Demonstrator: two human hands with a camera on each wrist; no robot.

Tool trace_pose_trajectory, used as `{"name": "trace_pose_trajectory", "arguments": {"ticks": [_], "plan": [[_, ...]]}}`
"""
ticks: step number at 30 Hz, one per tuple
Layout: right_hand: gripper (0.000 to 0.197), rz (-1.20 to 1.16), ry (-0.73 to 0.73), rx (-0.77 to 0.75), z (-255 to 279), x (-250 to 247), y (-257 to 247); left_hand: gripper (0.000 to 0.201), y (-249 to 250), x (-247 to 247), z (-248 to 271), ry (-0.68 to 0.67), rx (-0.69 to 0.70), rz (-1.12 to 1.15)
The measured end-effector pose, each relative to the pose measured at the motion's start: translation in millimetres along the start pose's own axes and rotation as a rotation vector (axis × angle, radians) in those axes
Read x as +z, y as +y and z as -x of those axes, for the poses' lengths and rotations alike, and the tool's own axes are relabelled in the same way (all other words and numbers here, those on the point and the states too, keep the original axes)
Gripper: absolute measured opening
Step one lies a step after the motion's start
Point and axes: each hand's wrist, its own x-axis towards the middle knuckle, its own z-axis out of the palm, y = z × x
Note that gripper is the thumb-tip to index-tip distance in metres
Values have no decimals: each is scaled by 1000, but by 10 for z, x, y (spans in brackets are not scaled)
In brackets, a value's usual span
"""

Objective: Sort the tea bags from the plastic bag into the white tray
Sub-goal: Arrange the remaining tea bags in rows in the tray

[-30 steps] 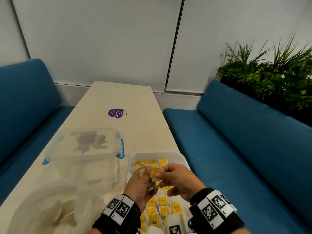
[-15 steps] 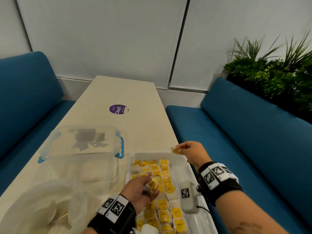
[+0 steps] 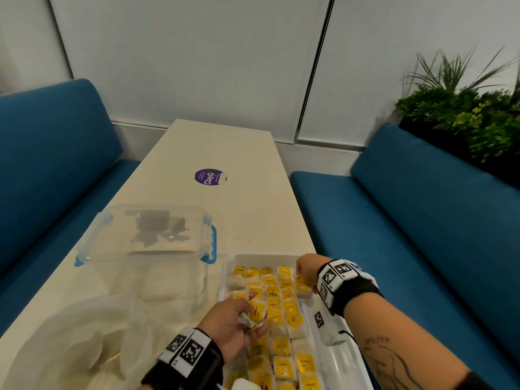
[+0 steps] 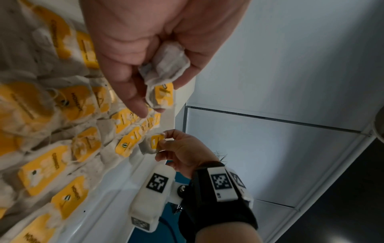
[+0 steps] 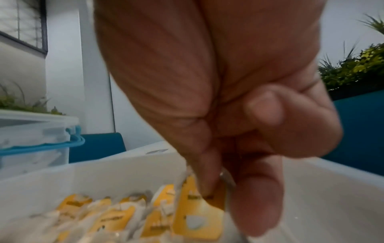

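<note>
A white tray [image 3: 334,358] at the table's near right edge holds several rows of yellow-tagged tea bags [image 3: 274,305]. My right hand [image 3: 305,273] is low over the tray's far right corner and pinches one tea bag [image 4: 154,144] by its yellow tag [image 5: 197,212], its lower end down among the bags there. My left hand [image 3: 239,322] hovers palm up over the tray's left side, fingers curled round a small bunch of tea bags [image 4: 164,65]. The crumpled clear plastic bag [image 3: 73,339] lies at the near left.
A clear lidded box with blue clips [image 3: 149,243] stands just left of the tray's far end. A purple round sticker [image 3: 209,177] marks the table's middle. Blue benches [image 3: 408,235] run along both sides, and a green plant [image 3: 464,119] stands at the right.
My right hand took one tea bag from the left hand's bunch, carried it to the tray's far right corner and lowered it among the bags. The left hand stayed over the tray.
</note>
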Motion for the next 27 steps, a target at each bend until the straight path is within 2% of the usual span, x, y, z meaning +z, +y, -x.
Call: {"name": "trace_pose_trajectory", "arguments": {"ticks": [1, 2, 3, 4, 6, 7, 11, 16, 21, 24, 27], "plan": [[50, 63, -38, 43, -494, 157, 141, 23, -1, -4, -4, -3, -2, -3], [47, 84, -43, 60, -751, 214, 194, 24, -3, -12, -10, -7, -4, -11], [38, 79, -42, 76, -762, 211, 167, 25, -3, -18, -10, -13, -4, -18], [29, 56, -3, 72, -472, 118, 44, 25, -5, -28, -15, -15, -4, -24], [22, -15, 120, 27, 483, -190, -318, 26, -6, -54, -16, -25, -6, -41], [23, -18, 158, 40, 611, -210, -372, 26, -5, -67, -15, -32, -7, -57], [27, -19, 219, 76, 628, -132, -345, 27, 14, -110, -10, -71, -18, -92], [23, -205, 385, 55, 690, -53, -357, 28, 43, -92, -5, -109, -28, -82], [16, -337, 452, 22, 896, -183, -348, 24, 40, -25, 5, -129, -50, -50], [4, -409, 388, -72, 1110, -353, -351, 23, 33, 25, 8, -139, -39, -18], [29, -476, 98, -168, 1450, -418, -415, 23, 49, 115, 51, -148, 23, 7]]}}
